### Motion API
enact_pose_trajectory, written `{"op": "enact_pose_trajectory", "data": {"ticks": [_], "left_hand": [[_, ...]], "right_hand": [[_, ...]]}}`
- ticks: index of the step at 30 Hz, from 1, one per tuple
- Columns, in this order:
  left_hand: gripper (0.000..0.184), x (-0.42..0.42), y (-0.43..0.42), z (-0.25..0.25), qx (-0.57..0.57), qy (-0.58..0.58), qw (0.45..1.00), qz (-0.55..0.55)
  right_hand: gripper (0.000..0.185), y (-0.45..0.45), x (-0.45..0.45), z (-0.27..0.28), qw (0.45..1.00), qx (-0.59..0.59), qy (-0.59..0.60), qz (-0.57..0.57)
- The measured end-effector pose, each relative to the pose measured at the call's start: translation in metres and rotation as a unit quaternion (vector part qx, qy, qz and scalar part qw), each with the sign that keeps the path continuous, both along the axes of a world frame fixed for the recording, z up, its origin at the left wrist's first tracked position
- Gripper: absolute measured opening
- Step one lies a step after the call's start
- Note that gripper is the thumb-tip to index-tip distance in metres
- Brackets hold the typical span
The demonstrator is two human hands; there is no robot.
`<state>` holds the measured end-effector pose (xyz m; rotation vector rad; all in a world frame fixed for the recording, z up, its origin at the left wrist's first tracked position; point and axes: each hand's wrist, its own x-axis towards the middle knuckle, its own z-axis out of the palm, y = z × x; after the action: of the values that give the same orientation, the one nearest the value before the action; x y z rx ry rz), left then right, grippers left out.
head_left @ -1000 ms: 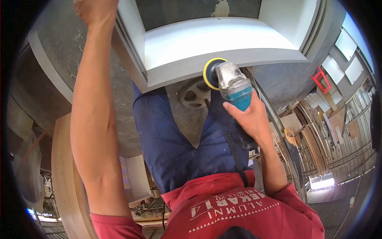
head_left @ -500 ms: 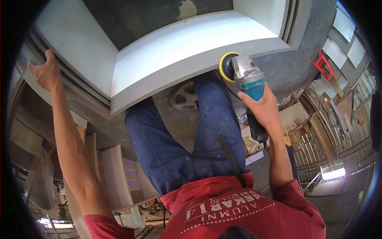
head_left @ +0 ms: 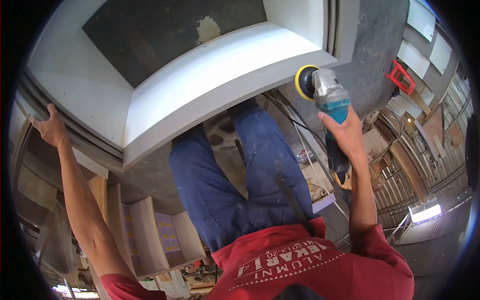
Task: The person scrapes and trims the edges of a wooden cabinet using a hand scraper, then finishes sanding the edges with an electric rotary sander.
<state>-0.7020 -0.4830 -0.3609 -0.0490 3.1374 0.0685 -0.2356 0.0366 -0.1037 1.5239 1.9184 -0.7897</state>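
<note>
My right hand (head_left: 345,132) is wrapped round the teal body of an angle grinder (head_left: 332,97) fitted with a yellow-rimmed round pad (head_left: 306,82). The pad is by the right part of the near grey edge of a white cabinet (head_left: 225,90); whether it touches the edge I cannot tell. At the far left, my left hand (head_left: 51,131) grips the cabinet's grooved side edge, thumb and fingers apart across it. The cabinet's inside is white, with a dark panel (head_left: 170,35) at its back that bears a pale patch.
Cables (head_left: 300,120) run down beside my right leg. A red plastic frame (head_left: 400,77) lies at the right, near white boards (head_left: 415,60) and stacked wood strips (head_left: 407,160). A compartmented wooden unit (head_left: 145,230) stands at the lower left.
The grinder has moved right along the cabinet's near edge, in my right hand. The cabinet and my left hand appear further left and lower in view.
</note>
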Motion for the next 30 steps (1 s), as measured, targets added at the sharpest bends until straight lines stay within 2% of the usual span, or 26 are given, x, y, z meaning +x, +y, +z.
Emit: {"op": "enact_pose_trajectory", "data": {"ticks": [5, 7, 8, 10, 12, 14, 16, 18, 21, 22, 26, 30], "left_hand": [[0.094, -0.009, -0.01, -0.007, 0.01, -0.004, 1.0, -0.002], [0.091, -0.011, -0.017, -0.005, 0.091, 0.002, 0.992, -0.088], [0.091, -0.007, -0.014, 0.003, 0.096, 0.006, 0.99, -0.1], [0.091, 0.005, -0.002, 0.022, 0.009, 0.048, 0.979, -0.199], [0.085, 0.063, 0.048, 0.048, 0.068, 0.05, 0.984, -0.156], [0.078, 0.128, 0.072, 0.049, 0.169, -0.007, 0.97, -0.172], [0.072, 0.205, 0.116, 0.071, 0.195, -0.149, 0.959, -0.141], [0.072, 0.276, 0.147, 0.074, 0.207, -0.246, 0.933, -0.162], [0.069, 0.354, 0.194, 0.078, 0.22, -0.288, 0.909, -0.205], [0.068, 0.371, 0.202, 0.076, 0.182, -0.313, 0.913, -0.188], [0.065, 0.381, 0.218, 0.072, 0.106, -0.339, 0.922, -0.154], [0.064, 0.377, 0.21, 0.068, 0.092, -0.348, 0.913, -0.19]], "right_hand": [[0.058, -0.033, 0.01, 0.027, 0.999, 0.006, 0.038, -0.012], [0.058, -0.035, 0.011, 0.031, 0.999, 0.007, 0.033, 0.007], [0.058, -0.034, 0.012, 0.032, 0.999, 0.012, 0.037, -0.005], [0.057, -0.024, 0.011, 0.031, 0.999, 0.022, 0.03, -0.004], [0.057, -0.009, 0.016, 0.027, 0.999, 0.032, 0.03, -0.006], [0.056, 0.003, 0.02, 0.02, 0.999, 0.036, 0.026, -0.007], [0.056, 0.018, 0.023, 0.013, 0.999, 0.047, 0.011, 0.0], [0.056, 0.035, 0.028, 0.009, 0.999, 0.035, 0.008, -0.015], [0.057, 0.057, 0.03, 0.002, 0.999, 0.027, 0.005, -0.024], [0.057, 0.062, 0.032, 0.0, 0.999, 0.027, 0.004, -0.018], [0.058, 0.078, 0.042, -0.011, 1.0, 0.007, 0.012, -0.027], [0.058, 0.083, 0.05, -0.018, 0.999, -0.016, 0.005, -0.027]]}}
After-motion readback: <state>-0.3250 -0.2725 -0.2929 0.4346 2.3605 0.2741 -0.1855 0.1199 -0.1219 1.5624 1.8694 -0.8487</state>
